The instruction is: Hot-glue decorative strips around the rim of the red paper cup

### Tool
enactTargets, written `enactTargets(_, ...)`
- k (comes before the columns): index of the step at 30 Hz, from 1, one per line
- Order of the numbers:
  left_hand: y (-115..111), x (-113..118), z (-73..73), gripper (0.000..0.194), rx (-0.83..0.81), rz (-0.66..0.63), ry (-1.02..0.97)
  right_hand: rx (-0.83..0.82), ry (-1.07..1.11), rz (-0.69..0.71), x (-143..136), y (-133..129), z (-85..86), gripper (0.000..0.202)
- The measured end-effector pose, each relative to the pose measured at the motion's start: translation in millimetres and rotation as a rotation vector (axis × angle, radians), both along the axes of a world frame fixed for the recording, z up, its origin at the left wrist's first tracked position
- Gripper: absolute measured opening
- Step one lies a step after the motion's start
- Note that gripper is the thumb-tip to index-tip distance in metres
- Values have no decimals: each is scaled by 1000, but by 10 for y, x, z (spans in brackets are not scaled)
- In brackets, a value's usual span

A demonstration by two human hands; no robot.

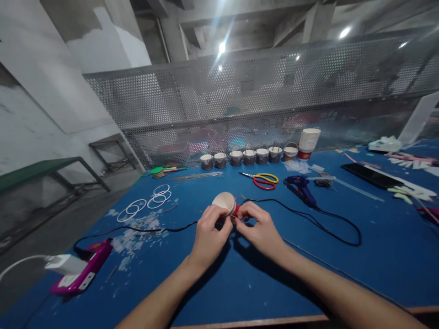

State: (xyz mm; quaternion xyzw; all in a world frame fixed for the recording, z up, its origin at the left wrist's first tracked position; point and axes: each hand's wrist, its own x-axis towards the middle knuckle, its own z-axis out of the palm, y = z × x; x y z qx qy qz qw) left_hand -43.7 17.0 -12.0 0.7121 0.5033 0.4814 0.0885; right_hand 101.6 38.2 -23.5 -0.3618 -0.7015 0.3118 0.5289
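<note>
A paper cup (224, 201), white inside with a red outer wall, is tipped on its side above the blue table. My left hand (211, 224) is closed on its rim and near side, thumb and fingers pinching it. My right hand (257, 221) is closed in a pinch against the cup's red side. A thin grey cord (329, 265) runs from the lower right beneath my right forearm, in line with those fingertips. The pinched end is too small to see clearly. Behind the cup lie scissors (264, 184) with one red and one yellow handle.
Several cord-wrapped cups (249, 158) line the back beside a cup stack (308, 142). A blue glue gun (302, 189) with its black cable lies right, near a phone (372, 176). White rings (159, 197), scraps (137, 235) and a magenta power strip (85, 269) are left. A perforated metal panel (206, 100) stands behind.
</note>
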Motion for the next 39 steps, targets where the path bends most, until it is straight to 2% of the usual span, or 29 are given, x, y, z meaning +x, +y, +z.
enactTargets(6,-1,10,15,12,-85,-17,12,-692,419,295,41,12,43,18)
enactTargets(8,8,5,33,12,-114,-10,-5,-773,425,313,69,11,63,19)
enactTargets(10,21,-4,61,12,-154,-8,-38,-698,313,270,104,6,79,18)
enactTargets(14,29,-13,114,14,-268,-14,-113,-400,68,162,167,-15,90,15)
enactTargets(18,6,-4,126,15,-353,-27,-149,-273,6,93,192,-29,100,15)
enactTargets(24,-10,24,140,18,-440,-60,-198,-225,31,25,200,-23,114,14)
enactTargets(39,-42,13,156,16,-431,-84,-191,-241,34,-4,170,-32,60,12)
